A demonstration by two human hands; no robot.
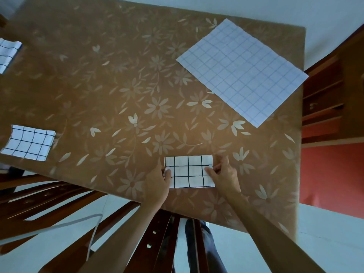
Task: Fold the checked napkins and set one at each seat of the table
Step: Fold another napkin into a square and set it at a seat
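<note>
A folded white napkin with black checks (189, 171) lies near the table's front edge. My left hand (158, 181) grips its left end, thumb on top. My right hand (223, 174) pinches its right end. A second folded checked napkin (28, 142) lies at the left edge of the table. A third folded one (7, 54) sits at the far left, partly cut off by the frame. An unfolded checked napkin (242, 70) lies flat at the far right corner.
The table (118, 85) wears a brown cloth with pale flowers. A wooden chair (49, 196) stands at the front left, another chair back (169, 243) right below my arms. A wooden cabinet (332, 99) stands beyond the right edge.
</note>
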